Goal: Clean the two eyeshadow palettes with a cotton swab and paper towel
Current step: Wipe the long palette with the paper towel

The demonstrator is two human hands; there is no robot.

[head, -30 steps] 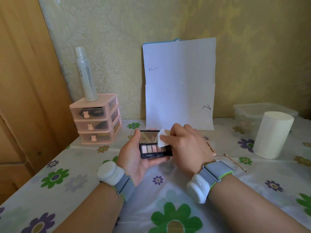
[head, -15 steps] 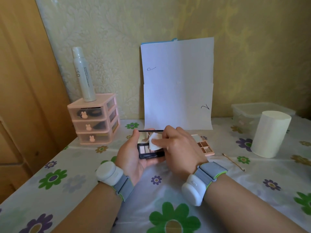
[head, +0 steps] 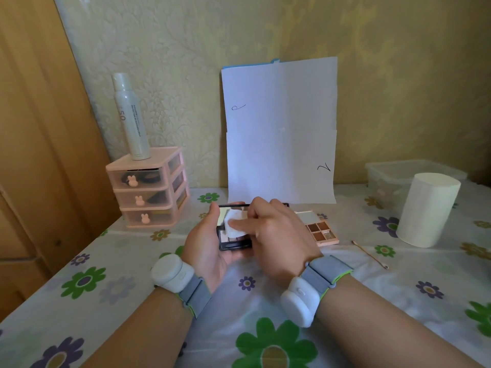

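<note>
White tablecloth [head: 138, 261], green-purple flowers; pink drawers [head: 148, 187].

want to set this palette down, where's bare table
Bare cloth between the pink drawers and the left hand holding the black palette, down to the near edge. Crowded beyond the right hand pinching the paper towel: pink palette, cotton swab, paper roll.

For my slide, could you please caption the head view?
Left hand holds black palette; right hand holds paper towel against it.
</note>
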